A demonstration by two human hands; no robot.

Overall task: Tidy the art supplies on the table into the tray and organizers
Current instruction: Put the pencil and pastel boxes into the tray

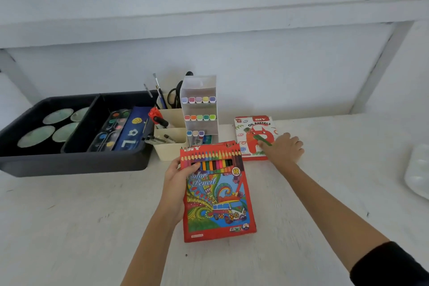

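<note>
White and scuffed, the table (92, 227) is carrying a dark tray (69, 165) at its far left. The red colour pencil box (218, 204) is being held over the middle — the left hand (178, 181) is gripping its upper left edge, thumb on the front. Behind it a white marker organizer (199, 109) is standing. The oil pastels box (251, 134) is lying just right of that, the right hand (284, 146) resting bent fingers (276, 144) on it — gripping or not, I cannot tell.
</note>
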